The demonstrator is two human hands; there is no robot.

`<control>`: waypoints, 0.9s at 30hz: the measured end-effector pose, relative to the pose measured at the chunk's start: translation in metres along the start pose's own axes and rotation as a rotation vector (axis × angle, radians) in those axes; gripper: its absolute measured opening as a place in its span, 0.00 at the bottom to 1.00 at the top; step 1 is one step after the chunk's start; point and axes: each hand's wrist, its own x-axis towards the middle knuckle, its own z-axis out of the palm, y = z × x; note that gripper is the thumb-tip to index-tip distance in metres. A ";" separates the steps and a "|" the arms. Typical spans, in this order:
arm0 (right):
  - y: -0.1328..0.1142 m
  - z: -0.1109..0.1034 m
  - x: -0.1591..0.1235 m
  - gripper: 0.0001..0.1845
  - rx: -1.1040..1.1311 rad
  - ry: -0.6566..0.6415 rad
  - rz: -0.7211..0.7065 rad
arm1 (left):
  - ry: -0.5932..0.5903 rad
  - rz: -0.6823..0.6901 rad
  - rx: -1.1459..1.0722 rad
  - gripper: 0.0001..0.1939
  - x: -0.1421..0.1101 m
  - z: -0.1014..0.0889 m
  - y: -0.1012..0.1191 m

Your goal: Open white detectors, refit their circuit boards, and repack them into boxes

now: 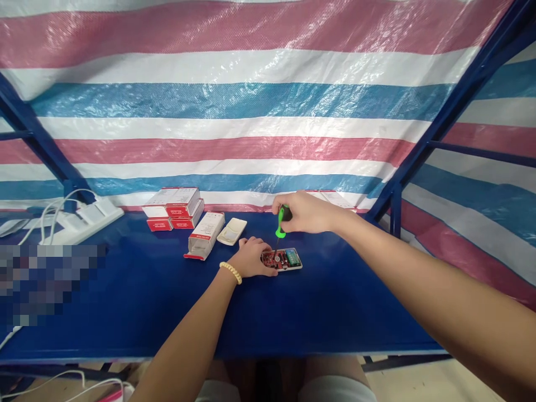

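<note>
A small white-cased electronic device (pixel 293 258) lies flat on the blue table, its red circuit board and greenish screen exposed. My left hand (pixel 251 258) grips the device's left end, thumb along the near edge and fingers at the far side. Above it, my right hand (pixel 307 212) is closed round a green and black screwdriver (pixel 280 226). The screwdriver stands nearly upright, its tip down at the circuit board; whether it sits in a screw is too small to tell. A cream plastic cover (pixel 231 231) rests just beyond my left hand.
An open white and red box (pixel 205 235) lies left of the cover. Several closed boxes (pixel 173 206) are stacked behind it, and more boxes (pixel 335 198) lie behind my right hand. A white power strip (pixel 86 220) with cables occupies the left. Blue metal posts (pixel 396 209) frame the table (pixel 335 318).
</note>
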 end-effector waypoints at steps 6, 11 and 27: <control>0.008 -0.003 -0.006 0.13 0.244 -0.065 -0.057 | 0.003 -0.002 -0.011 0.32 0.000 0.002 -0.001; 0.022 -0.003 -0.011 0.09 0.311 0.044 -0.048 | 0.003 -0.009 -0.038 0.35 -0.001 0.000 0.000; 0.100 0.079 -0.030 0.15 1.251 0.701 0.258 | 0.140 0.012 -0.188 0.10 -0.003 -0.010 0.001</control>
